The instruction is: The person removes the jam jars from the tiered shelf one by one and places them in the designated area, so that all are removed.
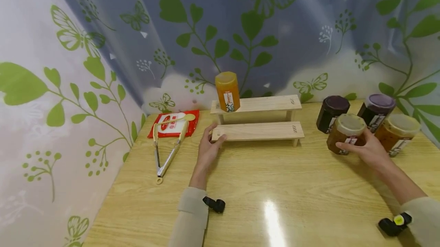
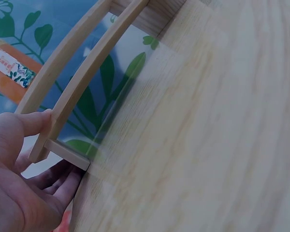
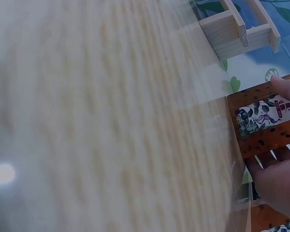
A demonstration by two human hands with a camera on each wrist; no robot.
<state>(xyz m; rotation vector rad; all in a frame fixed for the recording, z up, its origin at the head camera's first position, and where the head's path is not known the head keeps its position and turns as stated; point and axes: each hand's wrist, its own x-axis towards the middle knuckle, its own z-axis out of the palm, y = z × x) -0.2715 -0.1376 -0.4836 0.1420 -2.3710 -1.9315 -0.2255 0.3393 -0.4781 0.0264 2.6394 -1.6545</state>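
Observation:
A two-step wooden rack stands mid-table. My left hand holds the left end of its lower step, thumb on the front edge; in the left wrist view, my fingers reach behind the leg. On the upper step's left end stands an orange jar with a yellow lid. To the right, my right hand grips a brown jar with a pale lid. Dark specks show inside this jar in the right wrist view. Whether its base touches the table I cannot tell.
Behind the gripped jar stand a dark jar and a purple-lidded jar. Another brown jar is beside my right hand. At the left, tongs lie partly on a red and white packet. A patterned curtain hangs behind.

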